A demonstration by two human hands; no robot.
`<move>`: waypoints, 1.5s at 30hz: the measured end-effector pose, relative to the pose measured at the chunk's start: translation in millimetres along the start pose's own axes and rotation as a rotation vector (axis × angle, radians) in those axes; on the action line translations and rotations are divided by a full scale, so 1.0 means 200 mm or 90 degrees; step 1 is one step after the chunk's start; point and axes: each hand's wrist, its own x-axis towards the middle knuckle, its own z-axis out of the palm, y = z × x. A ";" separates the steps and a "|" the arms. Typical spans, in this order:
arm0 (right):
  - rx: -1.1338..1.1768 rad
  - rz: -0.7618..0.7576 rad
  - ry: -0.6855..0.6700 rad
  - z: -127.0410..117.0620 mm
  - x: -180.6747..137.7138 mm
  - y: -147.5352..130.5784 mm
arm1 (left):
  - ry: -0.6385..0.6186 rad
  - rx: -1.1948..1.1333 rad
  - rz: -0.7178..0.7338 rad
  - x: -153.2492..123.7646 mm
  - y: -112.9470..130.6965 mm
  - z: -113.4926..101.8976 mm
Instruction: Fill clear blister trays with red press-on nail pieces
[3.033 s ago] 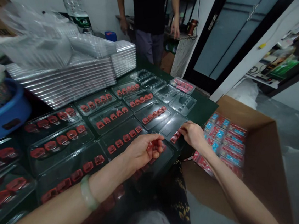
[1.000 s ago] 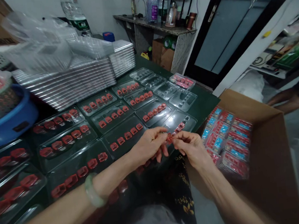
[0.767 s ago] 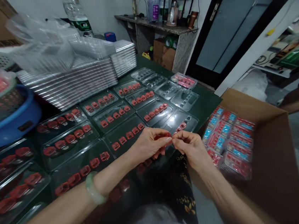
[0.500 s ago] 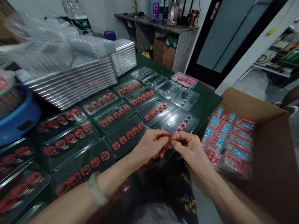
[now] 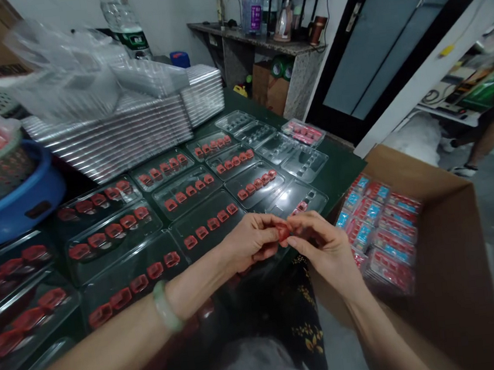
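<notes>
My left hand [image 5: 250, 241] and my right hand [image 5: 322, 246] meet fingertip to fingertip over the table's near edge, both pinched on a small red piece [image 5: 283, 231]. The left fist seems to hold more red pieces. Just beyond them lies a clear blister tray [image 5: 297, 198] with a few red pieces in its slots. Rows of clear trays with red pieces [image 5: 202, 222] cover the dark green table [image 5: 338, 169]. A green bangle [image 5: 165, 308] sits on my left wrist.
A cardboard box [image 5: 429, 236] of packed red and blue packs stands at the right. Stacked empty clear trays [image 5: 122, 130] and a blue basin [image 5: 15, 203] with a basket of red pieces fill the back left. Another person's legs [image 5: 484, 136] show at far right.
Three seconds ago my right hand was at the near tray's slots; both hands have since come together on one red piece. A person standing at the back has left; legs now pass at the right.
</notes>
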 end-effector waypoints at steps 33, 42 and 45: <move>-0.528 -0.098 0.038 -0.31 0.40 0.43 | 0.032 -0.158 -0.094 0.00 0.02 -0.08; -0.570 -0.183 -0.059 -0.27 0.42 0.48 | 0.026 -0.279 -0.079 0.00 0.02 -0.08; -0.584 -0.177 -0.088 -0.28 0.43 0.47 | 0.020 -0.372 -0.069 0.00 0.03 -0.08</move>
